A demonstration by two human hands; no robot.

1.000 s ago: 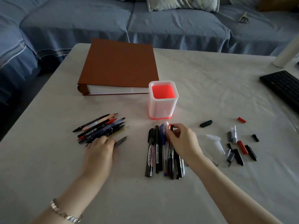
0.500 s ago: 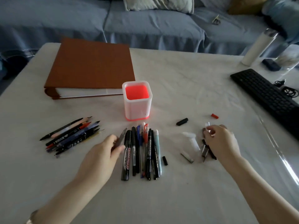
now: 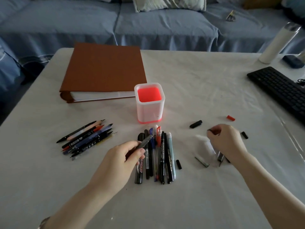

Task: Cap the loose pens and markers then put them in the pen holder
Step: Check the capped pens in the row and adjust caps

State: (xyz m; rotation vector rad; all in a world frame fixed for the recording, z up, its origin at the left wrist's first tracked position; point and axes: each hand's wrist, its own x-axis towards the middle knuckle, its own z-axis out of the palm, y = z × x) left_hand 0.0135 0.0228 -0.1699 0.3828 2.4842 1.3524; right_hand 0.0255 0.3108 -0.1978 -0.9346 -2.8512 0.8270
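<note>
Before the pen holder (image 3: 149, 104), left hand (image 3: 122, 156): grips grey pen (image 3: 146, 141).
Right hand (image 3: 226, 141): right of holder, pinches dark cap (image 3: 210, 130).
Capping: align cap with tip, press until seated.

Landmark: pen holder (image 3: 149, 103), stood on table (image 3: 198, 80). Binder (image 3: 104, 71) is laid behind-left of it. Row of pens (image 3: 162, 156) is laid directly before it, second bundle (image 3: 85, 138) front-left. Loose caps (image 3: 195, 124) are scattered front-right. Keyboard (image 3: 277, 90) is set far right.
</note>
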